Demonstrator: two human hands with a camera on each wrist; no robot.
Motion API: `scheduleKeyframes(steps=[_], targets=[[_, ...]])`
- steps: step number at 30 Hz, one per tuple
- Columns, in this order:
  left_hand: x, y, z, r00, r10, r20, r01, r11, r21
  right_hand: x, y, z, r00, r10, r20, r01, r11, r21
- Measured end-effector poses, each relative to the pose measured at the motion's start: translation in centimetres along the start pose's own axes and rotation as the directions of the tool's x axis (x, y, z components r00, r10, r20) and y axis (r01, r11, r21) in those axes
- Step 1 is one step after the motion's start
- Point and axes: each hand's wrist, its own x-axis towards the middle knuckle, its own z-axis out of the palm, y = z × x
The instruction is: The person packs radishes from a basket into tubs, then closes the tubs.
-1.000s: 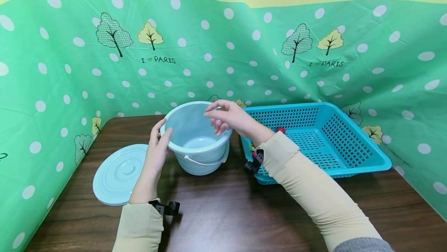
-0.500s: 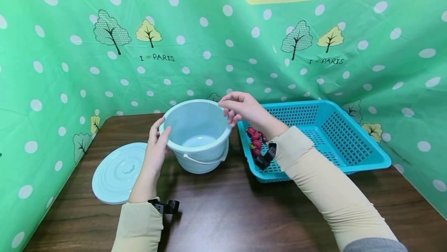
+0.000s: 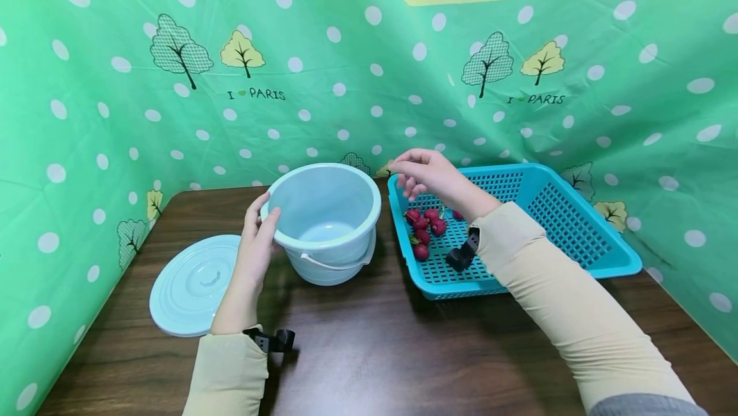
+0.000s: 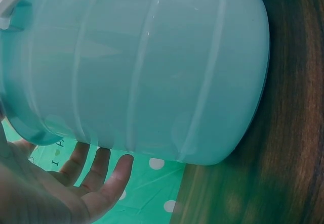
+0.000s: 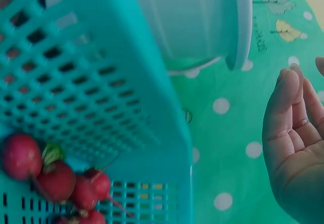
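Observation:
A light blue bucket (image 3: 325, 256) stands upright on the table, its thin handle hanging down at the front. My left hand (image 3: 256, 243) holds its left rim, the thumb at the rim and the other fingers along the outer wall, as the left wrist view also shows. No objects show inside the bucket. My right hand (image 3: 429, 175) hovers over the left end of a blue perforated basket (image 3: 536, 275), fingers loosely bent and holding nothing. Below it, several red radishes (image 5: 55, 181) lie in the basket's left part; the right forearm hides some of the basket.
A round light blue lid (image 3: 193, 284) lies on the dark wooden table (image 3: 369, 352), left of the bucket. Behind the table hangs a green dotted curtain (image 3: 323, 121).
My right hand has moved right, from above the bucket to above the basket, uncovering more radishes. The left hand keeps its hold on the bucket.

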Motion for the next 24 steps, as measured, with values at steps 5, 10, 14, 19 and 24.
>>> scheduleKeyframes(steps=[5,10,14,19,24], targets=[[-0.1,0.1,0.1,1.000,0.007,0.001,-0.007,1.000,0.004,-0.1,0.8,-1.3,1.000,0.010,-0.010,-0.010,1.000,-0.018],[-0.2,0.2,0.1,1.000,-0.003,-0.005,0.003,1.000,0.007,-0.1,1.9,-2.7,1.000,0.025,-0.002,-0.025,0.999,-0.038],[-0.2,0.2,0.1,1.000,-0.008,-0.012,0.009,1.000,0.021,-0.1,2.9,-3.9,0.999,0.037,-0.014,-0.038,0.999,-0.031],[-0.2,0.2,0.1,1.000,-0.011,-0.013,0.012,0.999,0.033,-0.2,4.1,-5.4,0.998,0.055,-0.024,-0.055,0.998,-0.010],[-0.1,0.3,0.1,1.000,-0.011,-0.008,0.012,1.000,0.027,-0.1,5.1,-6.7,0.995,0.082,-0.049,-0.082,0.997,-0.007]])
